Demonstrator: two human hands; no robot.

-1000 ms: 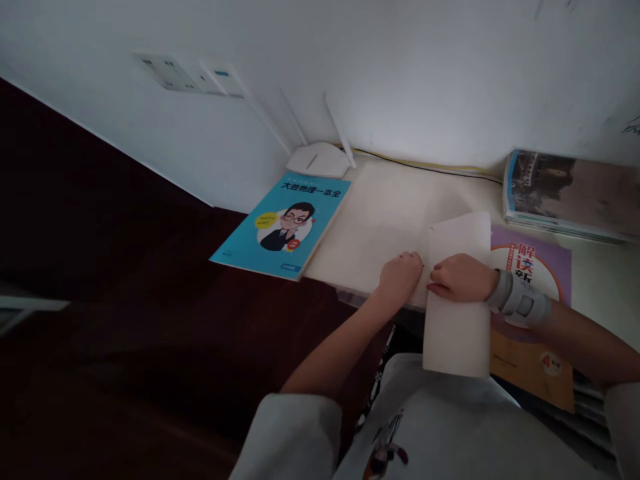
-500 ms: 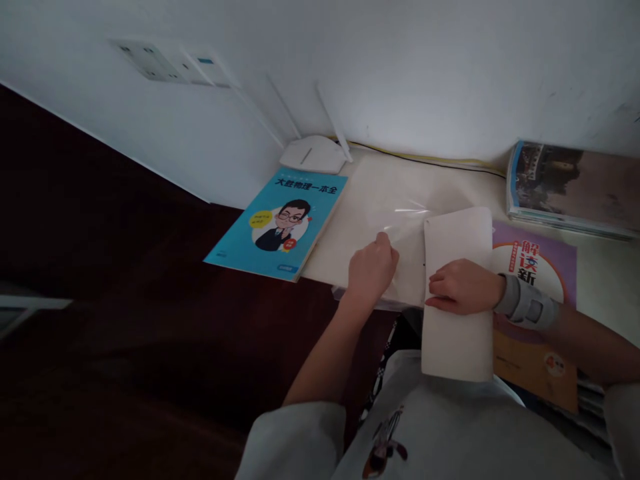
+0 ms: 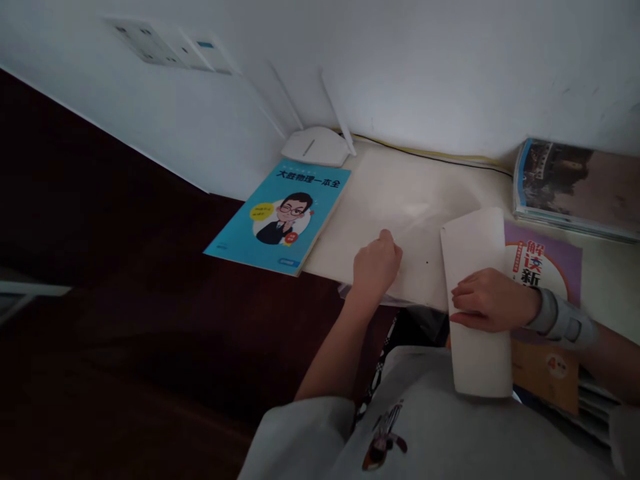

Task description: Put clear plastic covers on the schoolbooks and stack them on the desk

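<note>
My left hand (image 3: pixel 377 263) is closed in a fist over the pale tabletop, pinching a clear plastic sheet (image 3: pixel 413 212) that shows mainly by its glints. Some of the plastic hangs past the table's front edge. My right hand (image 3: pixel 493 300), with a grey band at the wrist, is closed on a blank white booklet (image 3: pixel 475 247), its fingers bent across the face. Whether the booklet has several pages is hard to tell. Under it and to its right lies a purple and orange book (image 3: pixel 570 267), partly covered by the booklet and my right forearm.
A blue book (image 3: pixel 280 220) lies at the table's left end, its corner past the edge. Behind it stands a white router (image 3: pixel 316 147) with antennas. Cables (image 3: pixel 425 152) run along the wall. A stack of magazines (image 3: pixel 575 190) sits at the back right.
My right hand and the white booklet have moved right and slightly toward my body, away from my left hand. The left hand stays closed in nearly the same place.
</note>
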